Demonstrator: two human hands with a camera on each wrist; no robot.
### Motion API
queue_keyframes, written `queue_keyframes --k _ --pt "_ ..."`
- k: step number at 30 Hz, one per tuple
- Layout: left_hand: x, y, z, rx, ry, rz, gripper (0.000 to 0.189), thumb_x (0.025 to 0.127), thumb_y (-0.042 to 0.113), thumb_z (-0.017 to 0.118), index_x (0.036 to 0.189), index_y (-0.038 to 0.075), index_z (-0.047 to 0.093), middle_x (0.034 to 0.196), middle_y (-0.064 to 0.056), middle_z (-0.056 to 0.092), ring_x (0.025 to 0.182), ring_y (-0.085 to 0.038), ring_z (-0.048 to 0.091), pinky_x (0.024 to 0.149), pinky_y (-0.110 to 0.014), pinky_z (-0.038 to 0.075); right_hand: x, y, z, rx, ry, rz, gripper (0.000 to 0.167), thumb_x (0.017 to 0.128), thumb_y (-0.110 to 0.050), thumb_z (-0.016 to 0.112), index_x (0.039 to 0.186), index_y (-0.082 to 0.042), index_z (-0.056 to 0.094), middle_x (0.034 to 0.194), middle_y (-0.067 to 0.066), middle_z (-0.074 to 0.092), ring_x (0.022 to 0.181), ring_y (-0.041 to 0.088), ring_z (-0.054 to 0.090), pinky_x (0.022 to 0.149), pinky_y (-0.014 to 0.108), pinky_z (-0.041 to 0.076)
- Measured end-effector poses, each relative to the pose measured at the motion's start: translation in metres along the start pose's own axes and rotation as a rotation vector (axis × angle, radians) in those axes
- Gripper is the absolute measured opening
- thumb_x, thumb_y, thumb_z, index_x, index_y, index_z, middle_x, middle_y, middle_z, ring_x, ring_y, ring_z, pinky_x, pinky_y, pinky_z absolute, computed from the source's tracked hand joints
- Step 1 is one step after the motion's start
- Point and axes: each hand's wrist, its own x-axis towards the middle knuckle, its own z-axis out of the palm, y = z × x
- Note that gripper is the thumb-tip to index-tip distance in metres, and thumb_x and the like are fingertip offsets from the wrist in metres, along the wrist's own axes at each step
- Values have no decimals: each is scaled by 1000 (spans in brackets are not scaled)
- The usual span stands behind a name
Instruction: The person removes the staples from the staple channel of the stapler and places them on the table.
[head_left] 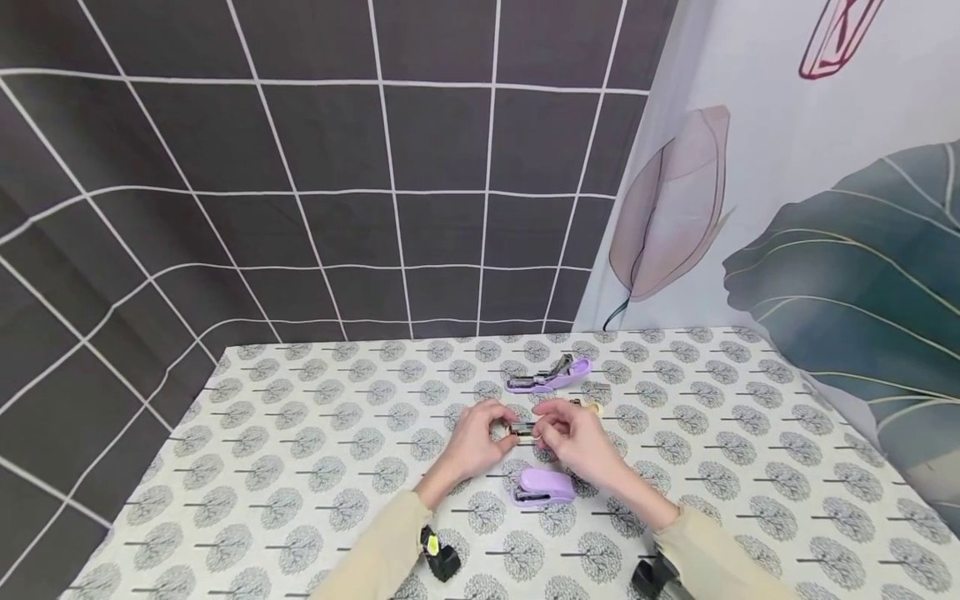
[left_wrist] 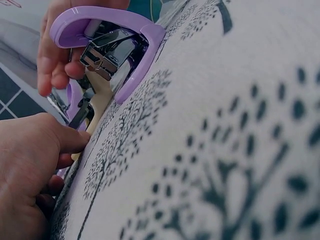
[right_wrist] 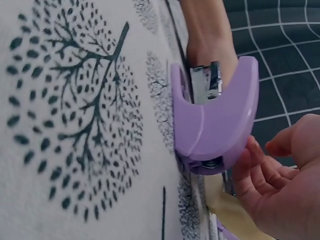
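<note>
In the head view my left hand (head_left: 477,439) pinches the left end of a cream stapler with its metal magazine (head_left: 522,429) exposed. The left wrist view shows the thumb and fingers of that hand at the stapler's dark metal part (left_wrist: 82,112). My right hand (head_left: 576,442) is over the stapler's right side, fingers loosely bent. In the right wrist view its thumb stands apart from the fingers, and I see nothing held there. A purple stapler (head_left: 546,485) lies nearer me, hiding part of the cream stapler's body (right_wrist: 215,192) in the right wrist view.
Beyond the hands another purple stapler (head_left: 551,382) lies opened out. A small grey strip (head_left: 597,386) is to its right. The tree-patterned cloth (head_left: 300,483) covers the table, with a dark grid curtain (head_left: 435,142) behind it and a leaf-patterned one (head_left: 750,250) at right.
</note>
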Motion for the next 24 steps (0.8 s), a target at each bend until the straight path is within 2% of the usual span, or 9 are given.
queue_keyframes --k 7,24 --pt "0 -1 0 -6 -3 3 23 80 10 81 101 12 73 95 4 67 89 -16 59 89 -42 41 5 5 9 -87 -11 21 20 90 12 58 110 13 60 79 9 68 65 18 65 55 27 54" --pt "0 -2 1 -5 -11 1 23 80 10 81 101 13 73 95 6 66 89 -14 58 89 -41 41 4 5 14 -52 -11 81 17 91 12 57 107 18 60 75 7 66 64 20 66 57 28 56"
